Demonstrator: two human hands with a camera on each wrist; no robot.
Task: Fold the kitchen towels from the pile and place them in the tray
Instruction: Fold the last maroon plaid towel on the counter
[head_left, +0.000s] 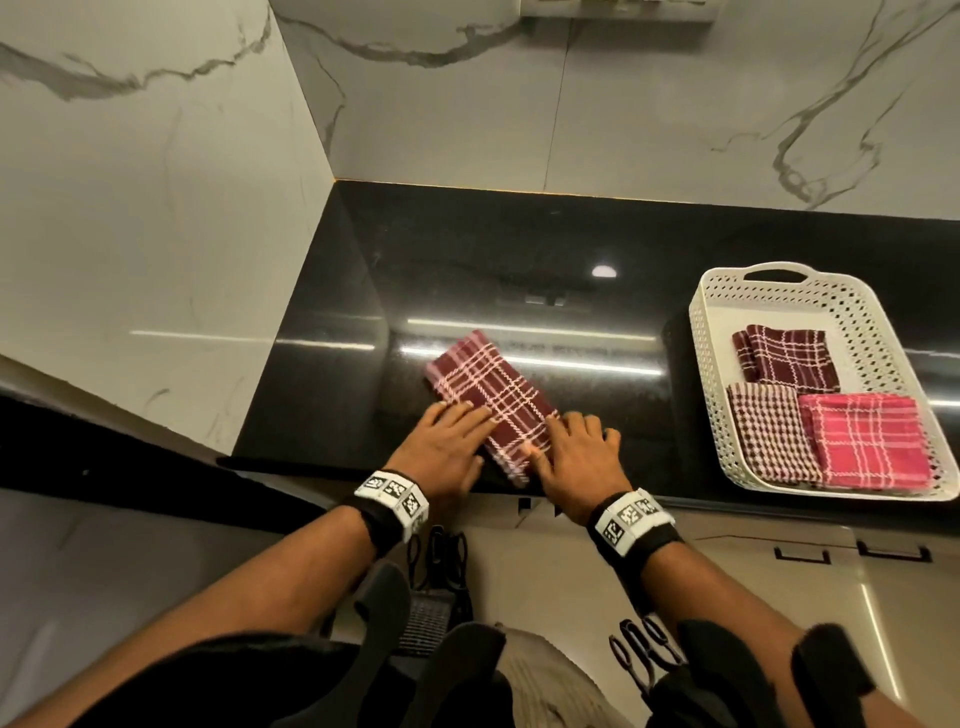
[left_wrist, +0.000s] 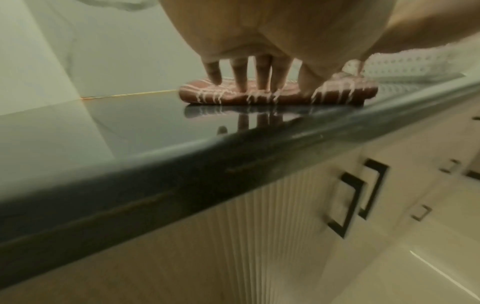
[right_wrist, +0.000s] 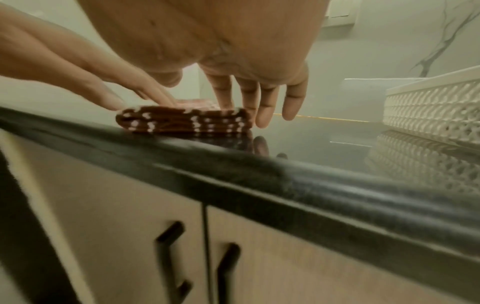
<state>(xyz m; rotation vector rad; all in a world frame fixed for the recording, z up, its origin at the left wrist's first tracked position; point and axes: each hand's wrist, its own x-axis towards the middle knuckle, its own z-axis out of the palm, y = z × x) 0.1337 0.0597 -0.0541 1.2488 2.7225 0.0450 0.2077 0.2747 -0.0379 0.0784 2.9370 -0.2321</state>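
You have three folded towels lying in the tray (head_left: 698, 332) already: a dark one (head_left: 787, 358) at its far end, a checked one (head_left: 766, 431) and a pink one (head_left: 867, 441) at its near end. The maroon towel (head_left: 488, 395) lies folded into a strip on the counter (head_left: 571, 249), well to the left of the tray. Your left hand (head_left: 447, 441) and right hand (head_left: 571, 452) press it flat with straight fingers, gripping nothing. It probably needs one more fold before it goes in. No pile is in view.
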